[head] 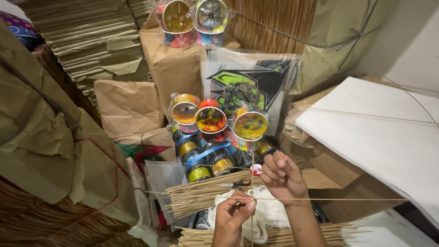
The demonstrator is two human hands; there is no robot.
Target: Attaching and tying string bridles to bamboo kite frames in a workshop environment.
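Observation:
My left hand (232,215) and my right hand (282,177) meet low in the middle of the view, where two thin bamboo sticks (338,199) cross, one level and one upright. Both hands pinch at the crossing, fingers closed around the sticks and what looks like fine thread. A small red-and-white thread spool (256,169) sits just left of my right hand. Under the hands lies a heap of white string (270,212).
Bundles of thin bamboo sticks (206,194) lie left and below. Colourful string reels (211,120) in plastic wrap stand behind, with dark spools (199,169) beneath. A white paper sheet (379,132) with sticks lies right. Brown paper parcels (128,107) and folded paper stacks crowd around.

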